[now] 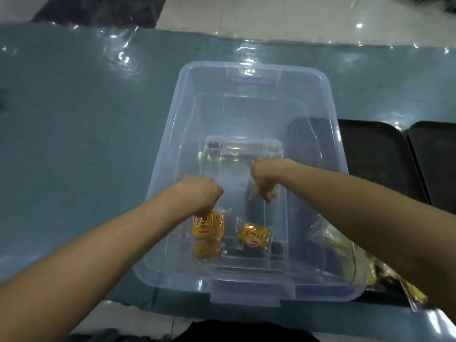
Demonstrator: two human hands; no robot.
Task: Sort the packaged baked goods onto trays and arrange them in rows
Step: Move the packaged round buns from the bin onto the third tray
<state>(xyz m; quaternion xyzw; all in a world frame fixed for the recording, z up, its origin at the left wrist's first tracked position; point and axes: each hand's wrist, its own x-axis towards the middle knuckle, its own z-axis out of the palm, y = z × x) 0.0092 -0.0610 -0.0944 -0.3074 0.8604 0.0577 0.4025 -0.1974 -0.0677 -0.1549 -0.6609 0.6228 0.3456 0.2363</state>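
op: forearms stretch from the near edge, and both my hands are down inside the clear bin (251,70). my left hand (201,193) is curled round the top of a yellow packet (208,236), which shows below the fist near the bin's left wall. my right hand (264,180) is clenched on a second packet (273,192); only a sliver of yellow shows under the fingers.

desk: what's left in there?

op: one loose packet (253,237) on the bin floor, between my arms and nearer me. i see nothing else inside.

desk: and the trays?

op: a black tray (377,156) and a second tray (434,154) sit to the right, bare where they show. a few outside packets (417,293) lie at near right, partly hidden by my arm; whether they're in rows i cannot tell. i'd judge the emptying nearly done and the arranging mostly ahead.
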